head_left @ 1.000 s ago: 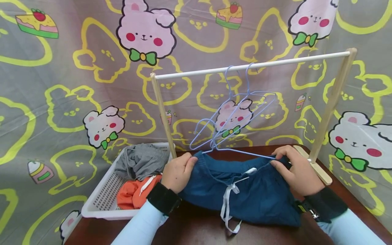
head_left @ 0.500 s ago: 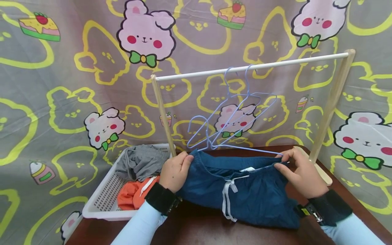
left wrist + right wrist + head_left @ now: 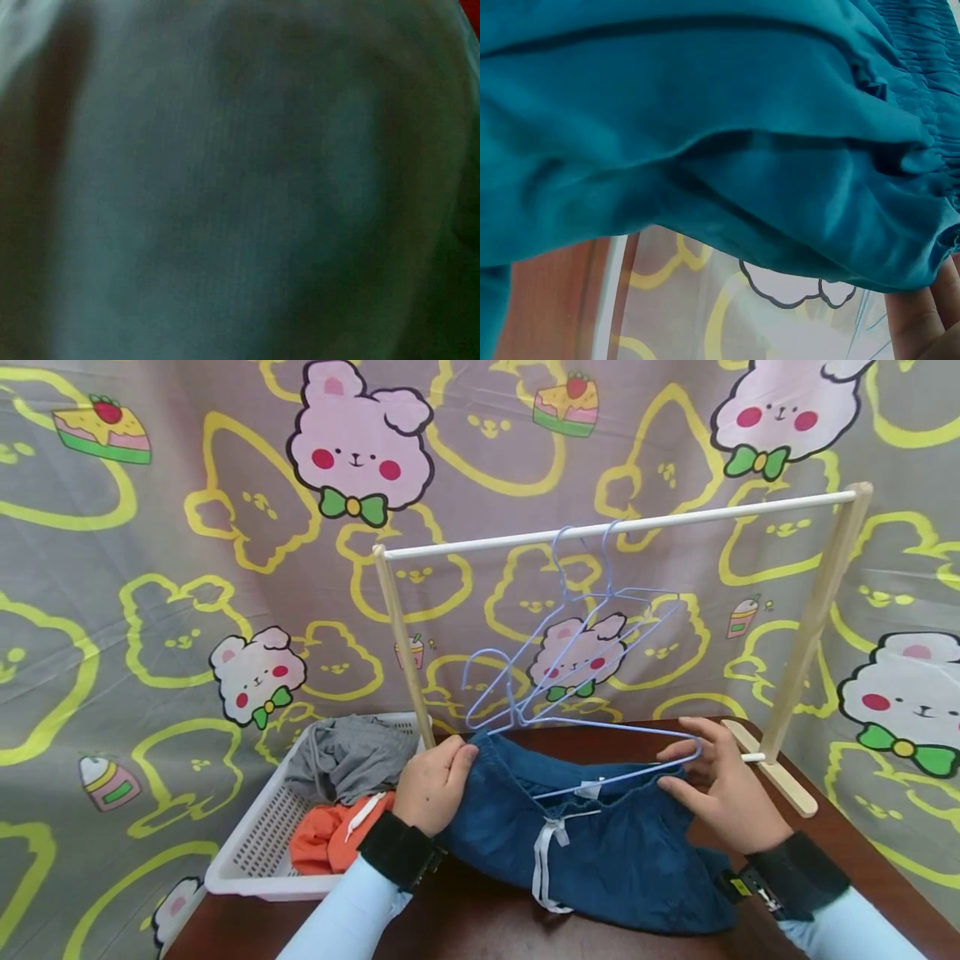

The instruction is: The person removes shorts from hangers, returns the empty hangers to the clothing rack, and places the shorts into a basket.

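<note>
Dark blue shorts (image 3: pixel 585 860) with a white drawstring are held up by the waist over the table. My left hand (image 3: pixel 433 785) grips the left end of the waistband. At the right end, my right hand (image 3: pixel 723 789) pinches the waistband, thumb in front, fingers by the rounded end of a light blue wire hanger (image 3: pixel 600 723). The hanger's lower bar lies across the waist opening, and its left end is hidden at the cloth. In the right wrist view, blue fabric fills most of the picture, with fingers (image 3: pixel 915 322) at its edge. Only blurred cloth shows in the left wrist view.
Behind stands a wooden rack with a white rod (image 3: pixel 480 545); two more blue hangers (image 3: pixel 564 602) hang from it. A white basket (image 3: pixel 247 852) at left holds grey cloth (image 3: pixel 356 760) and an orange garment (image 3: pixel 330 839). A patterned curtain (image 3: pixel 172 635) surrounds the table.
My right hand has shifted slightly left and the waistband has slackened. The hanger's right end and lower bar now show over the waist opening. My left hand keeps its grip.
</note>
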{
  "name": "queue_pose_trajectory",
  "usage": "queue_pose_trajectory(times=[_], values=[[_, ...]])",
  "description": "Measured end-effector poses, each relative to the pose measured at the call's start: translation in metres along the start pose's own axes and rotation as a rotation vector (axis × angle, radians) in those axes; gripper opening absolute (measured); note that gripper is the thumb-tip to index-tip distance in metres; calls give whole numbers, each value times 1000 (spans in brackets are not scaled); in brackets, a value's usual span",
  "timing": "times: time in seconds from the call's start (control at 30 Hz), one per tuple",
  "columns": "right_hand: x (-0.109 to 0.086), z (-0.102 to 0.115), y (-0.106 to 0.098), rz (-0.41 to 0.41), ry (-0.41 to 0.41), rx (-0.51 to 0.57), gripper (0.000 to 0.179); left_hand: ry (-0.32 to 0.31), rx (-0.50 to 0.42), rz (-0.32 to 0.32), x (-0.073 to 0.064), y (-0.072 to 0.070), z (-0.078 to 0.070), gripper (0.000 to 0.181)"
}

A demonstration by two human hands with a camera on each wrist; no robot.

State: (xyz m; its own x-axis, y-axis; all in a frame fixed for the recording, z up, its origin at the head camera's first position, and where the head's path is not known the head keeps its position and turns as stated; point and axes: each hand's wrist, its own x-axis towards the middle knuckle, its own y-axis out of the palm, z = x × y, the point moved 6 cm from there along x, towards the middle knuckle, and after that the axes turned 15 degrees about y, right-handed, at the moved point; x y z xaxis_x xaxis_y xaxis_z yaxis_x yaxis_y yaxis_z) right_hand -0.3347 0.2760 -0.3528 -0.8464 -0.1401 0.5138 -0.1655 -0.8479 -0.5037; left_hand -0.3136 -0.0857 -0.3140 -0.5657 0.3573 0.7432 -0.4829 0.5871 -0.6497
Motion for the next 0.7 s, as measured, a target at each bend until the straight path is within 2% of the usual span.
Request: queue_pose_trajectory(times=[0.2,0.43,0.7], values=[[-1,-5,6,41,57,-60,94,21,-6,-4,0,1,-2,35],[-3,-8,8,87,89,-50,96,12,-22,2,-1,2,-3,36],[-1,-8,5,66,89,-27,93,30,-25,3,-2,5,-4,33]])
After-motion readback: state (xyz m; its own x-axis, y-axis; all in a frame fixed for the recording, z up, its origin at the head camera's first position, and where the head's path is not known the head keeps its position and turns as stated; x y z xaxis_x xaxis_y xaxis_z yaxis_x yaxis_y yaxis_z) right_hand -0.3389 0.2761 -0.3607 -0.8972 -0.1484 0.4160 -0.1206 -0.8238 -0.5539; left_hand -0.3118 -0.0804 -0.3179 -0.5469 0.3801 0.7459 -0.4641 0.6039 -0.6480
